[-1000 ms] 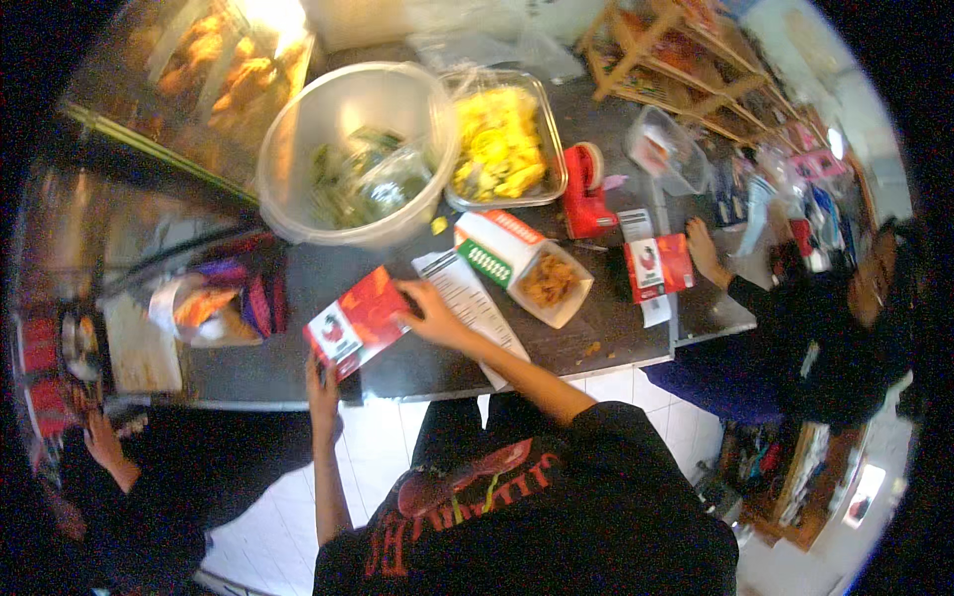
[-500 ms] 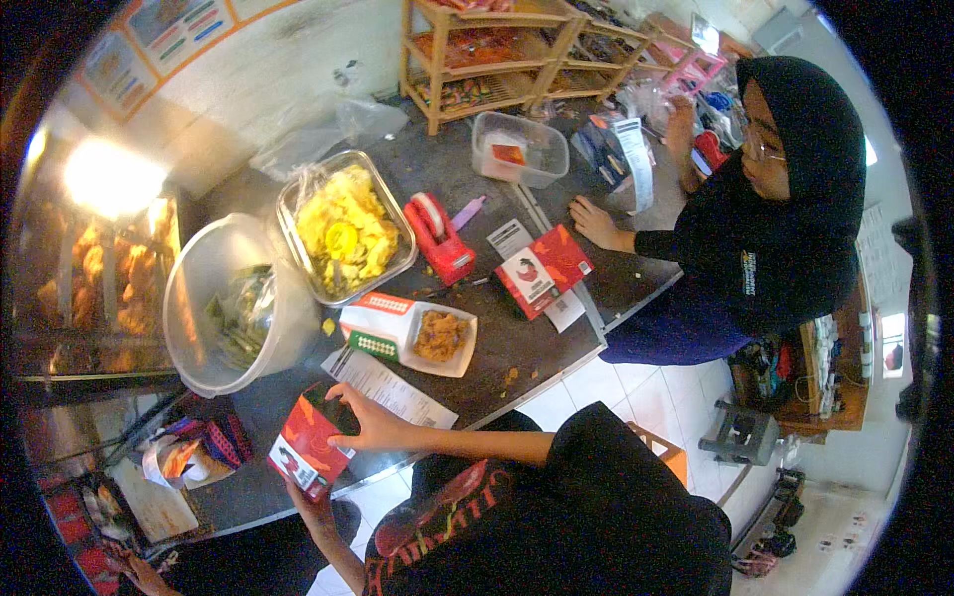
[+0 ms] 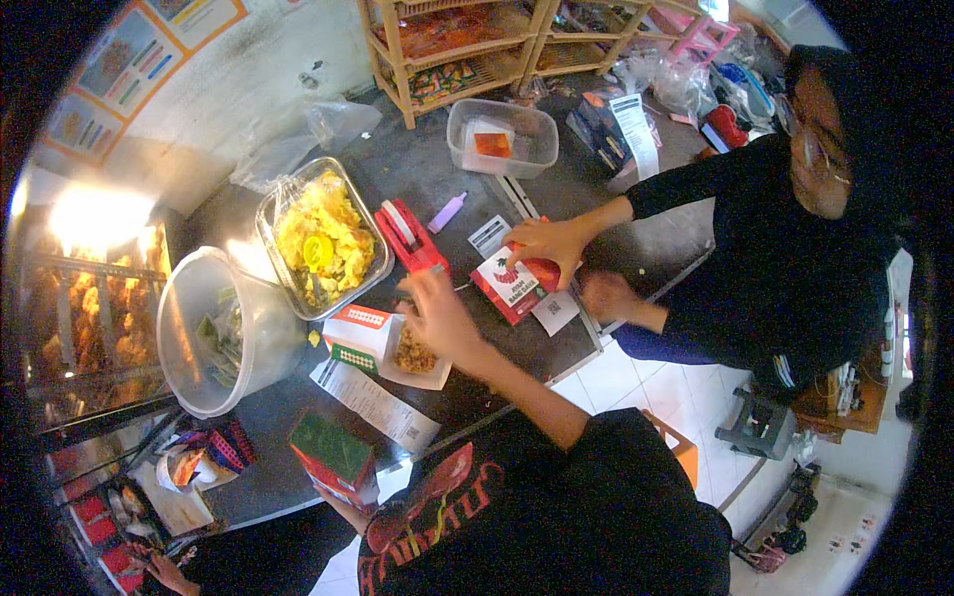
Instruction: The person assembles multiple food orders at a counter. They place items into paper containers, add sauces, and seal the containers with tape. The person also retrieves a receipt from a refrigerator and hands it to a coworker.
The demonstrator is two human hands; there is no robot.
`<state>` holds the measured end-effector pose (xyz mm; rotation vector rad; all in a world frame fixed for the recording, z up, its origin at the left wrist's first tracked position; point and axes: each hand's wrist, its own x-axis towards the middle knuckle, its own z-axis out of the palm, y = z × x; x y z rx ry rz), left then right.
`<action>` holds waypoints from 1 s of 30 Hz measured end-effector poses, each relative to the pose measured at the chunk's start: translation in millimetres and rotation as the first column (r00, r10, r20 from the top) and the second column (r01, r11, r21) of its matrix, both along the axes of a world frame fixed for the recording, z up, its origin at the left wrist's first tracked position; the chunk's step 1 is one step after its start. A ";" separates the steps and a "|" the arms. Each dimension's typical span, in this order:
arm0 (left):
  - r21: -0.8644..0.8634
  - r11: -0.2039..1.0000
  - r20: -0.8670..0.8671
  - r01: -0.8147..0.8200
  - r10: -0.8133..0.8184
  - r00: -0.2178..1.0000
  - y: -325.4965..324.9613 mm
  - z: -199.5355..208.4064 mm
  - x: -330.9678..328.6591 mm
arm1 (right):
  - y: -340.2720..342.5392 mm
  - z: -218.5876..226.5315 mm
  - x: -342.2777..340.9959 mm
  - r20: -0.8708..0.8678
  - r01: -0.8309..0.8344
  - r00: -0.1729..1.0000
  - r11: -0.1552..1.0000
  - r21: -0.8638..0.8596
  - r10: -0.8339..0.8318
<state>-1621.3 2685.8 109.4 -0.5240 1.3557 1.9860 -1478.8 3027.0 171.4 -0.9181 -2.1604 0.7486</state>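
Packing looks mid-step: the left hand (image 3: 343, 505) grips a closed red-and-green carton (image 3: 333, 454) low at the counter's edge, while the right hand (image 3: 437, 313), fingers spread and empty, hovers over the open box of fried food (image 3: 397, 346). Reaching the red tape dispenser (image 3: 409, 236) next would need care, I'd judge. Farther right, a co-worker's hand (image 3: 545, 241) presses another red box (image 3: 515, 283).

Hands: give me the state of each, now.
Left hand: closed, holding red-and-green carton from below.
Right hand: open, empty, above open food box.
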 end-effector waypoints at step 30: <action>-0.059 0.998 -0.015 0.039 -0.040 0.999 12.6 2.8 3.0 | 44.0 -35.3 -0.7 -0.390 0.459 0.751 0.846 -0.271 -0.532</action>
